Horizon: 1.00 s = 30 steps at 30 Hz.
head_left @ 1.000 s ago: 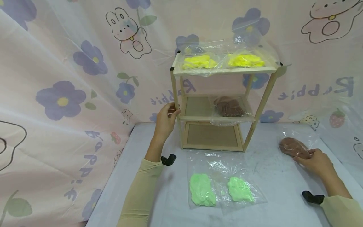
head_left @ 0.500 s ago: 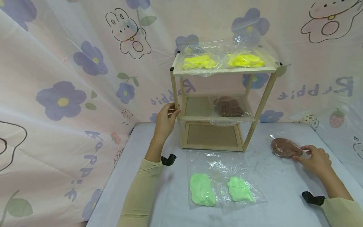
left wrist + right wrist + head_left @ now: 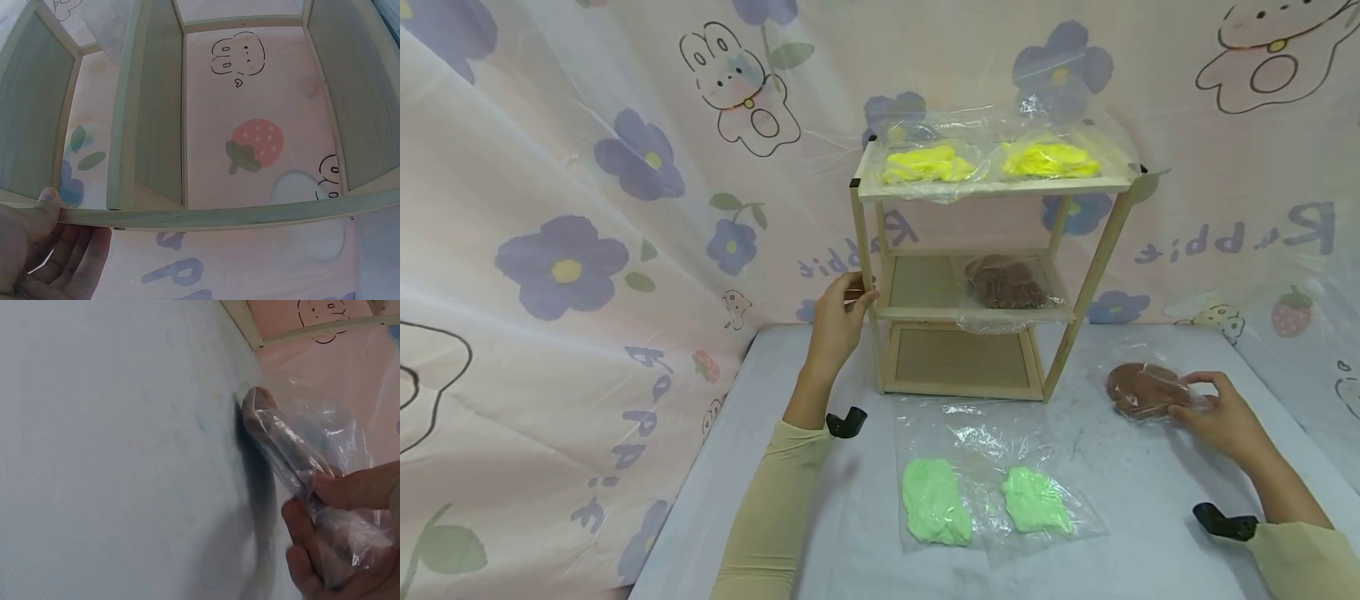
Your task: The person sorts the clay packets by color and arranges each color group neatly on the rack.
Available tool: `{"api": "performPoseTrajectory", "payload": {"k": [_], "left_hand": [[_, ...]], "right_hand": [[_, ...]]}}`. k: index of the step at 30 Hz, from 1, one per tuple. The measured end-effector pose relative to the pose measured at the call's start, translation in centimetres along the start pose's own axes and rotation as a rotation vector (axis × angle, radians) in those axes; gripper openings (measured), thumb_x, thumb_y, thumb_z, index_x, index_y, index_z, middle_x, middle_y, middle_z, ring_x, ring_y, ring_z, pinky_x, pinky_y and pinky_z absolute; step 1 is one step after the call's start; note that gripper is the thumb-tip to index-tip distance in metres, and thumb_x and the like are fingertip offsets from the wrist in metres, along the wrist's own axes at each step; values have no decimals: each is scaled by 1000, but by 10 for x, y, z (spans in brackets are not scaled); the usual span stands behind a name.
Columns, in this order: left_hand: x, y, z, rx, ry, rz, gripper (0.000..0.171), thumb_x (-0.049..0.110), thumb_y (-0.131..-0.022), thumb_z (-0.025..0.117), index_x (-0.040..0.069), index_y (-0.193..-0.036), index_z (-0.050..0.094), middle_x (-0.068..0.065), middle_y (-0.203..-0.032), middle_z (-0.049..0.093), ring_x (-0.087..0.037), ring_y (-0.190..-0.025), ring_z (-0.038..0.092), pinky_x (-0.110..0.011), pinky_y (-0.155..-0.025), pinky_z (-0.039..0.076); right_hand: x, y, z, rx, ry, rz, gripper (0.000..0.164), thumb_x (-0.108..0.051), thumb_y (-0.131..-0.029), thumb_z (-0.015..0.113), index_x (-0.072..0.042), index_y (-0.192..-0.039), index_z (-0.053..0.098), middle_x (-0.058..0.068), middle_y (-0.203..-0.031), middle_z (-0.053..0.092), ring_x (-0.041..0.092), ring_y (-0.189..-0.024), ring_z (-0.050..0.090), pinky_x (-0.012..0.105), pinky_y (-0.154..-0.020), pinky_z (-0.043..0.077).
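Observation:
My left hand [image 3: 838, 321] grips the front left post of a wooden three-tier shelf [image 3: 977, 314]. The left wrist view shows the thumb [image 3: 47, 199] on one side of that post and the fingers behind it. To the right of the shelf, my right hand [image 3: 1225, 421] pinches a clear plastic bag of brown clay [image 3: 1142, 387] by its near end. In the right wrist view the bagged clay [image 3: 259, 406] is tilted just above the white cloth, thumb on one face and fingers on the other. Another bag of brown clay [image 3: 1003, 282] lies on the right of the middle tier.
Two bagged lumps of yellow clay [image 3: 928, 164] lie on the top tier. In front of the shelf, two lumps of light green clay [image 3: 936, 502] sit in clear bags on the white-covered table [image 3: 865, 542]. A printed curtain [image 3: 625, 250] hangs behind and at the left.
My right hand has moved the bagged brown clay to the left, toward the shelf, and turned it slightly. The left hand and the shelf have stayed in place.

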<state>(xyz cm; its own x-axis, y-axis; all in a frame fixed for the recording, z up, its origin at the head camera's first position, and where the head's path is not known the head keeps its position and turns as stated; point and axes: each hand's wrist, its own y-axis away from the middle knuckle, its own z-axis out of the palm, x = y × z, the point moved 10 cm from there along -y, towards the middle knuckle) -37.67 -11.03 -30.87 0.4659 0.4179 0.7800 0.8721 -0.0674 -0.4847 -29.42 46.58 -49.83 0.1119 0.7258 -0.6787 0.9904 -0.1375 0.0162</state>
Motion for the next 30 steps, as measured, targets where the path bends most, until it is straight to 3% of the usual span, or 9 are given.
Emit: {"api": "performPoseTrajectory", "payload": {"k": [7, 9, 11, 14, 16, 19, 22, 25, 30], "left_hand": [[0, 0, 1, -1, -2, 5, 30, 14, -104, 72, 2, -132, 68, -15, -123, 70, -32, -119, 70, -38, -107, 60], [0, 0, 1, -3, -2, 6, 30, 15, -105, 71, 2, -131, 68, -16, -123, 71, -32, -119, 70, -38, -107, 60], [1, 0, 1, -3, -1, 7, 30, 15, -105, 71, 2, -131, 68, -16, -124, 70, -32, -119, 70, -38, -107, 60], [1, 0, 1, -2, 0, 6, 29, 14, -105, 71, 2, -131, 68, -16, -124, 70, -33, -119, 70, -39, -107, 60], [1, 0, 0, 0, 1, 8, 29, 13, -105, 71, 1, -131, 68, -16, -124, 70, -33, -119, 70, -40, -107, 60], [1, 0, 1, 2, 1, 9, 28, 12, -105, 71, 1, -131, 68, -17, -123, 71, -33, -119, 70, -41, -107, 60], [1, 0, 1, 1, 6, 6, 28, 12, -105, 71, 1, -131, 68, -17, -123, 70, -33, -119, 70, -40, -107, 60], [1, 0, 1, 2, 9, 1, 29, 13, -105, 71, 1, -131, 68, -16, -124, 70, -33, -119, 70, -39, -106, 60], [1, 0, 1, 1, 6, -6, 31, 15, -105, 71, 1, -132, 67, -16, -125, 70, -32, -119, 70, -37, -106, 60]], "right_hand": [[-2, 8, 4, -35, -194, 41, 83, -41, -109, 65, 7, -158, 18, 52, -161, 9, 78, -142, 16, 90, -105, 27], [-5, 11, 3, -20, -203, 24, 75, -41, -108, 67, -4, -159, 26, 51, -161, 16, 70, -143, 29, 67, -111, 46], [-9, 14, 1, 2, -215, -7, 64, -39, -108, 68, -22, -158, 32, 50, -160, 23, 45, -138, 53, 35, -100, 57], [-17, 19, 0, 42, -222, -45, 61, -37, -108, 69, -44, -154, 29, 47, -161, 27, 23, -132, 62, 4, -69, 44], [-22, 23, 0, 65, -245, -53, 65, -35, -108, 68, -49, -156, 25, 45, -163, 25, 29, -141, 59, 0, -71, 44], [-29, 30, 0, 101, -265, -49, 71, -35, -109, 67, -49, -161, 21, 39, -169, 20, 56, -150, 36, -1, -74, 43], [-38, 38, -3, 155, -309, -84, 71, -27, -109, 68, -47, -161, 24, 28, -174, 20, 22, -148, 53, -3, -80, 44], [-50, 46, -9, 215, -384, -163, 70, -13, -108, 68, -41, -158, 29, 9, -173, 34, -13, -119, 57, -2, -82, 48], [-70, 60, -20, 287, -531, -267, 72, 5, -104, 67, -32, -157, 34, -22, -141, 53, -19, -107, 59, 0, -84, 51]]}}
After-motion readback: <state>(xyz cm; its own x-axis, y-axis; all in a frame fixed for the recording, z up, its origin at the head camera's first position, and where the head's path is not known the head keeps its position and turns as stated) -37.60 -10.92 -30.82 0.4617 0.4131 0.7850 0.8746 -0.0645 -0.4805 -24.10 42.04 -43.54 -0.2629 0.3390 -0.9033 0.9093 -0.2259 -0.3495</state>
